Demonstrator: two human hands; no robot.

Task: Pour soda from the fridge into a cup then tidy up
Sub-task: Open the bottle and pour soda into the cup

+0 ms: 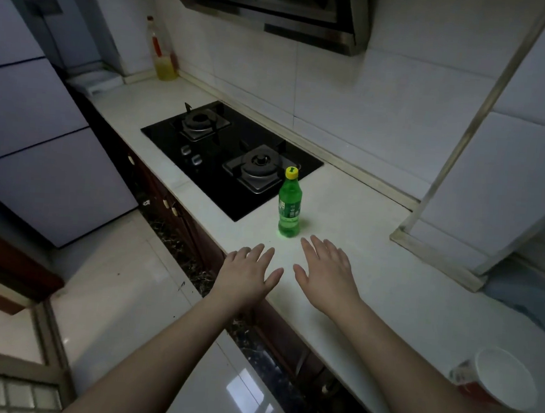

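Fingers (263,254) spread at counter (375,245) edge.

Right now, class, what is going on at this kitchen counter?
A person stands at the white counter with both hands held out, open and palm-down. The left hand and right hand hold nothing. Just beyond them a green soda bottle stands upright, yellow cap still on, beside the black gas hob. A paper cup waits at the right edge. Nothing has been poured yet.
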